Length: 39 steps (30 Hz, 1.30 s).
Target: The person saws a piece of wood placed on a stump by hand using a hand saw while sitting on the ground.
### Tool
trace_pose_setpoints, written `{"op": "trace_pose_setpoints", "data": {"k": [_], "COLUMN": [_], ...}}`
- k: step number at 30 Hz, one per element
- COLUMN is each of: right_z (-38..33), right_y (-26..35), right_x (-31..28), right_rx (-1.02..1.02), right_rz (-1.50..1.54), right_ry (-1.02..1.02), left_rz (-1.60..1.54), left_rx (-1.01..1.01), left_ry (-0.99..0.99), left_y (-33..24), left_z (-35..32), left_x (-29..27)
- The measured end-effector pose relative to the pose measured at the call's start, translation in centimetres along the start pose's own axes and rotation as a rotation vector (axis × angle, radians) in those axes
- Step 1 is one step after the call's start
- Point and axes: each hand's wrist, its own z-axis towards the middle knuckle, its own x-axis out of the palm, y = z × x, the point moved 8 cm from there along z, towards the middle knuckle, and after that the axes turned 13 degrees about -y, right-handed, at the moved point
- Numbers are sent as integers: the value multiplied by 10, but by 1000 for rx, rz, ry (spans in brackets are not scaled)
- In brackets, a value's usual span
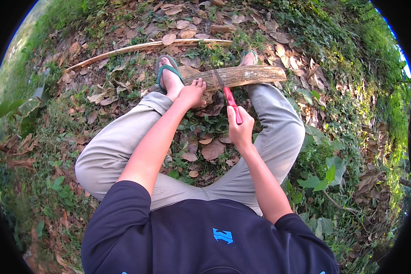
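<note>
Dry brown leaves (213, 149) and low green weeds cover the sloping ground where a person sits outdoors, knees bent wide in light grey trousers (114, 150). Fingers of the right hand (240, 130) are curled tight around the red handle of a small saw (229, 101), whose thin blade runs up and away from the hand to meet the near edge of a short, bark-covered log (242, 75). Fingers of the left hand (192, 93) are pressed together and laid flat on the left end of that log, thumb out to the side, holding it down. Both forearms come up from the lower edge, the left reaching long and straight, the right bent at the elbow, both emerging from the short sleeves of a dark blue shirt (192, 237). The log lies crosswise on the ground just beyond the hands, between the person's two feet. The left foot wears a green sandal (165, 71) and rests beside the log's left end; the right foot shows just behind the log. Farther off, a long, pale, thin branch (141, 48) lies across the leaf litter. Leafy undergrowth crowds the right side.
</note>
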Motion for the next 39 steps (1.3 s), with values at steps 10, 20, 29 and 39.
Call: {"op": "trace_pose_setpoints", "data": {"k": [10,20,29,39], "right_z": [-41,-36,-11,-24], "right_y": [15,16,22,20], "right_x": [-19,-13,16,-16], "right_rx": [75,120,75,217], "right_rz": [21,29,-39,25], "right_ry": [11,-24,-10,26], "left_rz": [1,13,10,16], "left_rx": [-15,-4,-3,-22], "left_ry": [15,17,16,-4], "left_y": [2,4,2,3], "left_z": [1,-1,2,3], "left_x": [2,7,3,9]}}
